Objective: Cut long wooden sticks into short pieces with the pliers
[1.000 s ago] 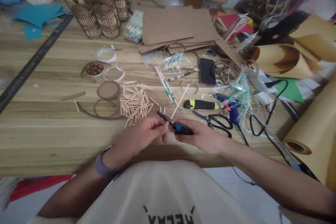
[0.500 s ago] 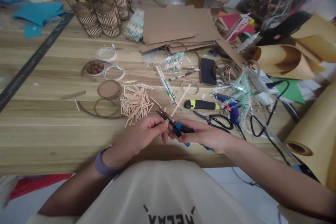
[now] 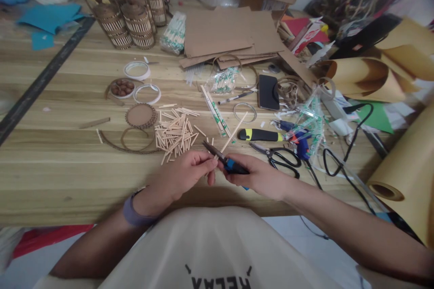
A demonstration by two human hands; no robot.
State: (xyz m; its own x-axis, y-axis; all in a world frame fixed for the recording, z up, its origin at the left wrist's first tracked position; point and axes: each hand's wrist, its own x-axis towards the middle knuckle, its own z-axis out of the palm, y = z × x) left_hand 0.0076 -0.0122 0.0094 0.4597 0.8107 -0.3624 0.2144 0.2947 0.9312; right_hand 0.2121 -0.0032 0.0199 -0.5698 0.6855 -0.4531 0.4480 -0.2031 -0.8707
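Observation:
My left hand pinches the lower end of a thin wooden stick, which slants up to the right. Wrapped round the blue and black handles of the pliers is my right hand. The dark jaws point up and left, across the stick just beside my left fingertips, and look closed or nearly so. Beyond my left hand lies a heap of short cut sticks. Two wrapped chopsticks rest on the table above the stick.
Right of my hands are a yellow-black cutter, black scissors, a glue gun and a phone. A round cardboard piece lies left. Cardboard sheets and lantern-like holders stand farther back.
My right hand has closed the plier handles together, and the jaws have come together at the stick. The stick has shifted slightly to the right. My left hand has barely moved.

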